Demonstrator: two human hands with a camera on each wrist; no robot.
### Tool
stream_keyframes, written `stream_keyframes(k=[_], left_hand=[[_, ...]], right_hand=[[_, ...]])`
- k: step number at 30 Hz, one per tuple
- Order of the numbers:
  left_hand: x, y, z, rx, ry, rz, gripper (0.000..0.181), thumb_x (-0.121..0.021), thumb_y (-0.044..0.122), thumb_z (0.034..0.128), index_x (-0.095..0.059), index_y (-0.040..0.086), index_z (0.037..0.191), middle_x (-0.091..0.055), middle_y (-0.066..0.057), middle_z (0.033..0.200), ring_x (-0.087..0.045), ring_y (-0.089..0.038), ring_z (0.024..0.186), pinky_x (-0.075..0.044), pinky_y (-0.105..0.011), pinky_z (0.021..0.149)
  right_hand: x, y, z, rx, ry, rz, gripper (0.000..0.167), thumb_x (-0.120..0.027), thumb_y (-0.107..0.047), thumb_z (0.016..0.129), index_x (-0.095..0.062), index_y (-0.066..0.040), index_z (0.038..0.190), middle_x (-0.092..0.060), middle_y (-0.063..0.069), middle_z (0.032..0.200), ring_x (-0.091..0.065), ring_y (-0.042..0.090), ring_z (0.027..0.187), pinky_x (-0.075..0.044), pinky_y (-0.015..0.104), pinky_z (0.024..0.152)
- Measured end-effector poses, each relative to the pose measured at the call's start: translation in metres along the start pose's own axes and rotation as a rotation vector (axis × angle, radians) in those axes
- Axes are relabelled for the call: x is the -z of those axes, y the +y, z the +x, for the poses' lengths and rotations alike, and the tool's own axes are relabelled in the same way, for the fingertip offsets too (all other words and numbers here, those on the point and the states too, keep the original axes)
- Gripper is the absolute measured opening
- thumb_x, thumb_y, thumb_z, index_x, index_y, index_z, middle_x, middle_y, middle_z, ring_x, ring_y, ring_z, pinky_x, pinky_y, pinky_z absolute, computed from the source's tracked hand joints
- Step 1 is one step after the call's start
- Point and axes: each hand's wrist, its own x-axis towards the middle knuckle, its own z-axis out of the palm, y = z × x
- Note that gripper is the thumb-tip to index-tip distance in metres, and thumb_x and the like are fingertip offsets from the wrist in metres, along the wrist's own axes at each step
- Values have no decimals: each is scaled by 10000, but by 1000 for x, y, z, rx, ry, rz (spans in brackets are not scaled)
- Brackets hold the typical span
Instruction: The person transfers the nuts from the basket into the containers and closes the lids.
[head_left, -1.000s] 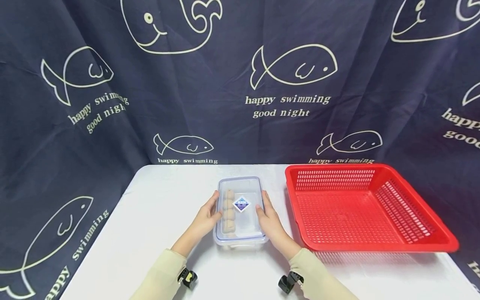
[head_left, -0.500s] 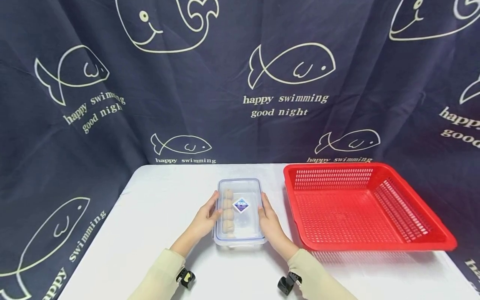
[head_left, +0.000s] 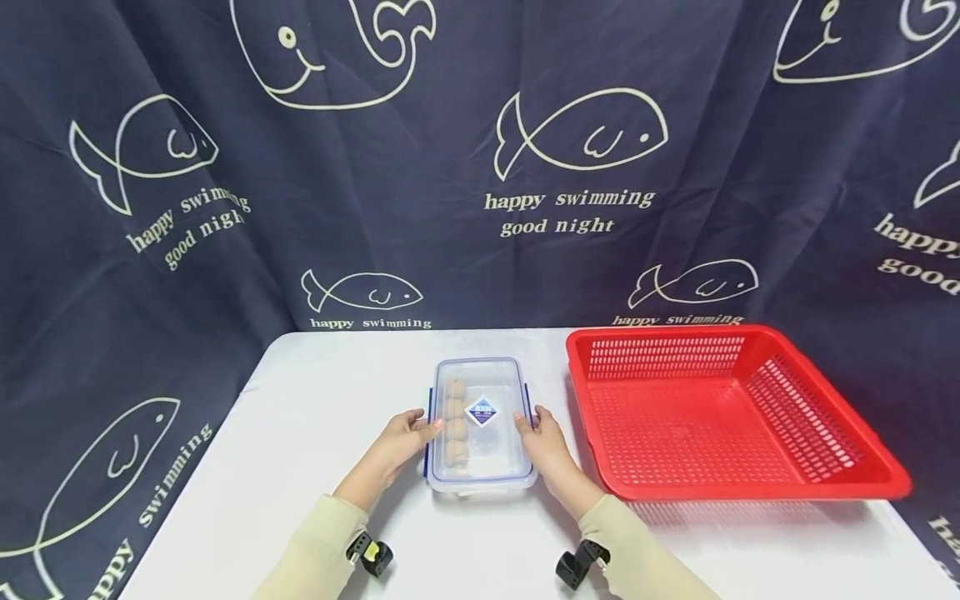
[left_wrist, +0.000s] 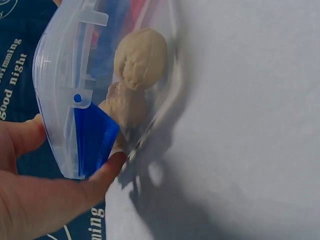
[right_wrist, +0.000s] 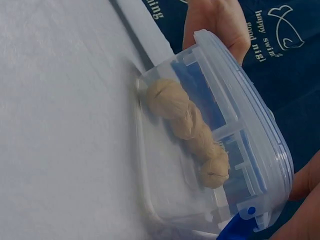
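A clear plastic food container (head_left: 491, 458) with a blue-edged lid and a diamond label stands on the white table. Several walnuts (head_left: 456, 429) lie in a row along its left side. My left hand (head_left: 397, 446) grips the left side, thumb on the lid's edge; in the left wrist view its fingertip is under a blue latch (left_wrist: 95, 140) that slants away from the wall. Opposite, my right hand (head_left: 547, 450) holds the right side, thumb on the lid. Another blue latch (right_wrist: 237, 229) shows at the bottom of the right wrist view. The right fingertips are partly hidden.
A red perforated basket (head_left: 690, 425) stands to the right of the container, near the right forearm. White table surface (head_left: 322, 392) lies on the left. Dark blue fabric (head_left: 465, 167) with fish prints hangs behind the table.
Both hands' fingers have slid back toward me along the container's sides. Blue latches now stick out on the left and right. The container has barely moved.
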Motion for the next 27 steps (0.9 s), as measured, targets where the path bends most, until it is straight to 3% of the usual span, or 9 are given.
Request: stream_keyframes(k=[5,8,12,19,23,27], left_hand=[[-5,2,-4,-39,119,137,656,-641,213,934,-339,-166,1375,-554,-270,1211,-558,-410,1142,-441,-513,1025],[-8,2,-6,-77,149,167,567,-636,174,935,-404,-152,1337,-596,-236,1121,-627,-344,1010,-530,-465,914],[-10,4,-8,-132,171,171,494,-629,120,930,-445,-134,1313,-588,-190,1073,-618,-259,943,-561,-401,833],[-19,3,-11,-208,166,159,492,-594,34,932,-404,-158,1344,-575,-312,1208,-594,-398,1107,-525,-429,939],[-23,5,-13,-250,169,221,499,-554,29,952,-359,-186,1357,-492,-370,1293,-504,-468,1202,-449,-497,1001],[-26,10,-15,-246,193,281,494,-531,26,962,-340,-199,1358,-466,-390,1303,-483,-497,1205,-428,-536,1006]], right_hand=[[2,2,0,33,83,-74,626,-575,-174,957,-295,206,1369,-450,381,1261,-475,491,1186,-401,558,1041],[0,3,1,51,112,-93,612,-604,-167,940,-337,182,1365,-465,345,1247,-499,462,1163,-415,545,1034],[-3,3,0,110,145,-79,516,-622,-130,924,-435,160,1307,-527,296,1173,-557,400,1067,-489,498,951],[-5,5,-2,166,159,-80,435,-611,-85,929,-485,162,1264,-601,296,1141,-604,392,1046,-531,470,907],[-6,5,-2,249,188,-116,411,-602,-51,925,-492,197,1234,-607,347,1125,-607,440,1055,-521,505,911],[-10,1,-4,302,216,-184,394,-587,-29,917,-495,221,1208,-605,382,1084,-614,474,1015,-525,544,876]])
